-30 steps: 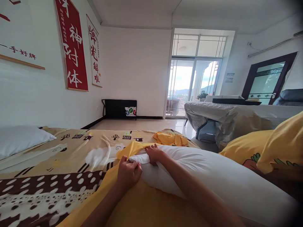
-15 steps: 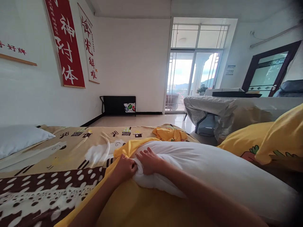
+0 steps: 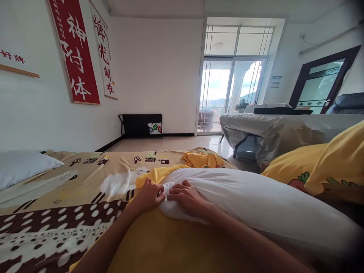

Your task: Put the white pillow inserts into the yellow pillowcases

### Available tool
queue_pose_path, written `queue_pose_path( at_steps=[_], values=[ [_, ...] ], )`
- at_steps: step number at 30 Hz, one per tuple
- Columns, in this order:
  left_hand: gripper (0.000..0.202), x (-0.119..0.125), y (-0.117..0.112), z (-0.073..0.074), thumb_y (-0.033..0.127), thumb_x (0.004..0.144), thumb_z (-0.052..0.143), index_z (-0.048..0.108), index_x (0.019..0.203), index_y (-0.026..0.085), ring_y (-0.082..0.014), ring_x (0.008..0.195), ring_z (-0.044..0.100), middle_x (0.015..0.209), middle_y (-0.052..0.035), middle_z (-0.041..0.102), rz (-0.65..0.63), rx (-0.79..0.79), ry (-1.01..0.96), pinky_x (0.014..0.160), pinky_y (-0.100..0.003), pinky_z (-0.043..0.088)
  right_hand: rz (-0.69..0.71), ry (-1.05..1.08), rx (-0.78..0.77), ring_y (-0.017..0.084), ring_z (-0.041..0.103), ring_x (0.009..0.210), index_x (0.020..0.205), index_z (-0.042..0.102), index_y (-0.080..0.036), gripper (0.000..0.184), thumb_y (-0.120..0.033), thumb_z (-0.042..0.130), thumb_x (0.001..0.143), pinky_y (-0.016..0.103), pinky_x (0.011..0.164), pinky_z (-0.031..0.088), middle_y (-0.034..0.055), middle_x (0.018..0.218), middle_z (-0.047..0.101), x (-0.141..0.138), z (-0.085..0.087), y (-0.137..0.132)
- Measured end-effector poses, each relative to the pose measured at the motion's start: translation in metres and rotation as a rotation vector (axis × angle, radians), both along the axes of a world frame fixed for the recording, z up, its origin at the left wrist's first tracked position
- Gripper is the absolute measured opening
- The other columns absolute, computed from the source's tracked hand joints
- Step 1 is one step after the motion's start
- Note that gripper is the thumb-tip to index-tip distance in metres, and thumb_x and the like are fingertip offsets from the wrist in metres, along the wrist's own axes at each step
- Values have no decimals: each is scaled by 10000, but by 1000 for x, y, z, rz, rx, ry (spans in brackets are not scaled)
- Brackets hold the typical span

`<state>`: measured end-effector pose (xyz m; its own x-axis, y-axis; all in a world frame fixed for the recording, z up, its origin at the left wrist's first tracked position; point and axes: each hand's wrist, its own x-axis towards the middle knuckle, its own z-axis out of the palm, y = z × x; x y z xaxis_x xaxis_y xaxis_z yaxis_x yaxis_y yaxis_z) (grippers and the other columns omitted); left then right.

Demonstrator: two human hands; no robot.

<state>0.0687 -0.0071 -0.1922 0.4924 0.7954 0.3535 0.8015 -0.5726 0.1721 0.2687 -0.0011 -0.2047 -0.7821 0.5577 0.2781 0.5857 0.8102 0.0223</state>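
A plump white pillow (image 3: 241,193) lies across the near side of the bed. Its left end rests on a yellow pillowcase (image 3: 167,242), which spreads beneath it, and a fold of the case shows behind that end. My left hand (image 3: 152,195) is closed, pinching white cloth at the pillow's left end. Beside it, my right hand (image 3: 186,195) has its fingers curled into the same bunched cloth. The fingertips of both hands are partly hidden in the fabric.
A patterned bedsheet (image 3: 105,170) covers the bed. Crumpled yellow cloth (image 3: 203,159) lies at its far edge, a white pillow (image 3: 28,168) at left, and a yellow carrot-print pillow (image 3: 298,167) at right. Beyond stands a plastic-covered table (image 3: 253,123).
My right hand has shifted slightly right and lies flatter over the white cloth. My left hand stays at the pillow's end, turned a little. The view has tilted slightly.
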Motion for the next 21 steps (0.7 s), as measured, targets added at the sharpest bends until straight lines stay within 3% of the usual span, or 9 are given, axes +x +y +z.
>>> queue_pose_path(
  at_steps=[3, 6, 8, 11, 14, 17, 19, 21],
  values=[
    [267, 13, 7, 9, 345, 816, 463, 635, 700, 178, -146, 575, 472, 551, -6, 596, -60, -76, -175, 774, -356, 361, -9, -82, -135, 188, 583, 976, 981, 709, -234, 383, -41, 473, 749, 346, 879, 344, 48, 980, 697, -5, 19, 22],
    [280, 28, 19, 8, 411, 754, 474, 572, 658, 167, -131, 520, 464, 520, 12, 547, -111, -282, -489, 592, -272, 361, -30, -137, -171, 199, 590, 962, 935, 724, -220, 369, -37, 470, 740, 355, 878, 370, 44, 973, 697, -11, 24, 36],
    [315, 35, 26, 3, 455, 738, 435, 523, 633, 171, -127, 501, 450, 502, 19, 503, -113, -350, -617, 514, -247, 331, -24, -146, -178, 193, 580, 1016, 970, 717, -241, 406, -26, 455, 747, 354, 895, 376, 26, 1042, 692, -12, 27, 36],
    [328, 37, 31, -7, 459, 739, 379, 449, 574, 185, -123, 532, 421, 518, 19, 453, -56, -278, -679, 522, -246, 330, -12, -113, -120, 193, 549, 1109, 1107, 668, -268, 454, -49, 444, 779, 368, 930, 376, 35, 1159, 659, -10, 26, 15],
    [332, 25, 33, -18, 454, 733, 383, 401, 527, 195, -116, 526, 377, 507, 24, 408, 22, -228, -702, 526, -253, 304, -67, -42, 157, 248, 455, 1251, 1329, 505, -244, 490, -143, 428, 855, 426, 978, 358, 104, 1358, 524, 0, 6, -28],
    [362, 11, 33, -26, 465, 736, 377, 376, 491, 198, -105, 483, 328, 465, 39, 341, 51, -250, -673, 506, -255, 267, -296, -21, 485, 332, 388, 1308, 1435, 359, -212, 556, -150, 384, 884, 499, 958, 357, 161, 1455, 395, 23, -30, -66],
    [362, 8, 33, -27, 462, 732, 377, 357, 485, 198, -102, 482, 317, 466, 42, 322, 41, -266, -638, 508, -255, 252, -466, -14, 640, 363, 443, 1256, 1448, 334, -254, 592, -112, 383, 875, 515, 904, 379, 181, 1411, 445, 43, -50, -76],
    [355, 12, 29, -25, 450, 727, 404, 350, 487, 195, -104, 497, 323, 471, 42, 327, 13, -281, -600, 522, -256, 247, -483, -67, 703, 336, 549, 1128, 1439, 345, -295, 617, -69, 389, 867, 488, 855, 408, 170, 1263, 576, 61, -55, -70]
  ],
)
